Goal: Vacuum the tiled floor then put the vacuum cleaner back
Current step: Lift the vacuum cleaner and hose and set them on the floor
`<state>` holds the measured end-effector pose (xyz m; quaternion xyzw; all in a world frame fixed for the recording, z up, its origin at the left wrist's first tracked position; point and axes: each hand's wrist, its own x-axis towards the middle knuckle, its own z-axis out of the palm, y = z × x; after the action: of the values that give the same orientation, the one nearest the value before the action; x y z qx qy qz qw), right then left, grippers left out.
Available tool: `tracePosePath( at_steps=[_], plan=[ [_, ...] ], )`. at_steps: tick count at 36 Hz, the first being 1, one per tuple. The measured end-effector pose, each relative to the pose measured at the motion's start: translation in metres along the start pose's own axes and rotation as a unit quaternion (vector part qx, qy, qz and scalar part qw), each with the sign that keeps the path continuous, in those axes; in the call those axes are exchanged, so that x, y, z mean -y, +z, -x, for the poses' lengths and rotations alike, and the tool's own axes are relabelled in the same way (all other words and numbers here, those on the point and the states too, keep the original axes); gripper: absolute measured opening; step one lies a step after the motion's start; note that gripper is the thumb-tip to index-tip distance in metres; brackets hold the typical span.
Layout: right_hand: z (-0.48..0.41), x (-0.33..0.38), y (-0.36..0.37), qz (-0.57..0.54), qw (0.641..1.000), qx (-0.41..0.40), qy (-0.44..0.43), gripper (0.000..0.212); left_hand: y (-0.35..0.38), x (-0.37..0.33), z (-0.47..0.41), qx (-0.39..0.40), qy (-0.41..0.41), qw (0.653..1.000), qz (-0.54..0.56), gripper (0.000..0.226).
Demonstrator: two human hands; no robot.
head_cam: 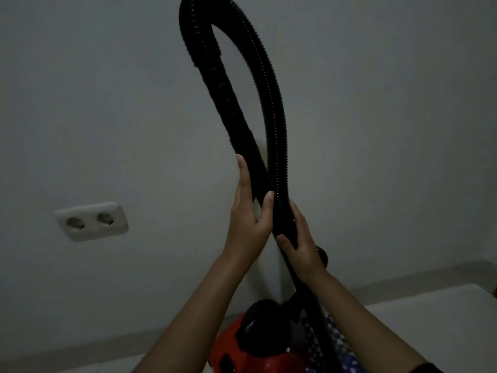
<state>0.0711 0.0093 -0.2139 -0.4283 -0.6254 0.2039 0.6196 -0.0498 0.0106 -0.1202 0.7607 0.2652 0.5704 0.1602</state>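
Note:
A red and black vacuum cleaner (242, 343) stands on the pale tiled floor (435, 319) at the bottom middle, close to the wall corner. Its black ribbed hose (271, 109) rises in a tall loop to the top of the view and comes back down as a smooth handle tube. My left hand (248, 211) holds that tube from the left, fingers stretched up along it and thumb across its front. My right hand (301, 243) grips the tube just below, fingers wrapped round it. The lower end of the tube is hidden behind my right forearm.
A white double wall socket (91, 221) sits on the grey wall at the left, with nothing plugged in. A skirting strip (430, 275) runs along the wall's foot. A dark spotted cloth (341, 345) lies right of the vacuum. The room is dim.

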Motion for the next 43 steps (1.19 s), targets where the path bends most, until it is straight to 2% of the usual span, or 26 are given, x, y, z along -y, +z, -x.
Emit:
tracePosePath(
  at_steps=[3, 8, 14, 20, 25, 32, 35, 37, 41, 43],
  plan=[
    [-0.003, -0.001, 0.009, 0.021, 0.999, 0.034, -0.003, 0.08, -0.015, 0.008, -0.003, -0.028, 0.001, 1.0, -0.005, 0.08],
    [0.002, -0.001, 0.037, 0.125, 0.984, 0.125, -0.022, 0.106, -0.052, 0.023, -0.007, -0.143, -0.052, 0.988, -0.016, 0.083],
    [0.019, -0.005, 0.068, 0.223, 0.966, 0.102, -0.079, 0.11, -0.077, 0.031, 0.015, -0.189, -0.09, 0.978, 0.025, 0.08],
    [0.027, -0.005, 0.077, 0.233, 0.964, 0.078, -0.1, 0.109, -0.094, 0.03, 0.027, -0.175, -0.093, 0.977, 0.079, 0.082],
    [0.026, -0.007, 0.063, 0.228, 0.961, 0.124, -0.098, 0.11, -0.094, 0.029, 0.039, -0.167, -0.085, 0.978, 0.092, 0.078],
    [0.024, -0.018, 0.025, 0.254, 0.941, 0.197, -0.11, 0.102, -0.068, 0.055, 0.078, -0.214, -0.131, 0.962, 0.109, 0.082],
    [0.021, -0.032, 0.011, 0.283, 0.929, 0.216, -0.104, 0.103, -0.056, 0.068, 0.096, -0.19, -0.168, 0.959, 0.123, 0.089],
    [0.019, -0.044, 0.003, 0.306, 0.923, 0.213, -0.098, 0.105, -0.05, 0.08, 0.11, -0.145, -0.181, 0.966, 0.11, 0.089],
    [0.012, -0.066, -0.008, 0.341, 0.915, 0.2, -0.085, 0.104, -0.037, 0.116, 0.148, 0.032, -0.217, 0.975, 0.019, 0.071],
    [0.009, -0.075, -0.01, 0.348, 0.913, 0.197, -0.078, 0.103, -0.029, 0.135, 0.167, 0.161, -0.225, 0.96, -0.045, 0.066]
  ],
)
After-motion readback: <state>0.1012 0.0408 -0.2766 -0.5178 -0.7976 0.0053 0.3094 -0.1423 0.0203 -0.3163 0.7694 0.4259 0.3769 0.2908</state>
